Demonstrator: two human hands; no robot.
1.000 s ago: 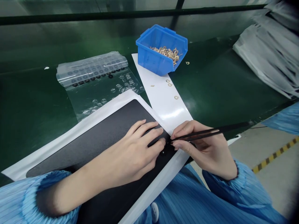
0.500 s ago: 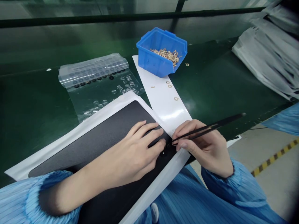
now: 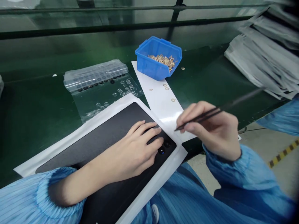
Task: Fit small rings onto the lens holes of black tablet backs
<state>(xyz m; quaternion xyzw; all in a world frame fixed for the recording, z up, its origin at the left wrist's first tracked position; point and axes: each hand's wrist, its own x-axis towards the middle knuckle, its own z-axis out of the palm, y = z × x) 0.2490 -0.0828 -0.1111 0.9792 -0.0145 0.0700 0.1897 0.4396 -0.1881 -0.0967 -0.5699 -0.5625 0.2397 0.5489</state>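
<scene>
Starting at the left, we see a clear plastic bag [image 3: 100,84] lying flat on the green bench [image 3: 35,109], with small dark and clear discs inside. Just beside it a dark panel [image 3: 105,140] lies on a white sheet [image 3: 70,140]. Our left hand [image 3: 137,149] rests palm down on the panel, fingers flat and close together, holding nothing. Its fingertips lie next to two small round openings [image 3: 163,148] near the panel's corner. A white strip [image 3: 161,99] runs from that corner up to a blue bin [image 3: 158,57] of small tan rings, and a few loose rings [image 3: 173,100] lie on the strip. Our right hand [image 3: 215,130] hovers over the strip's near end, fingers pinched around black tweezers [image 3: 210,112]. Their tip points down-left, clear of the panel, and we cannot tell whether it carries anything. A pile of white bags [image 3: 263,65] sits at far right.
</scene>
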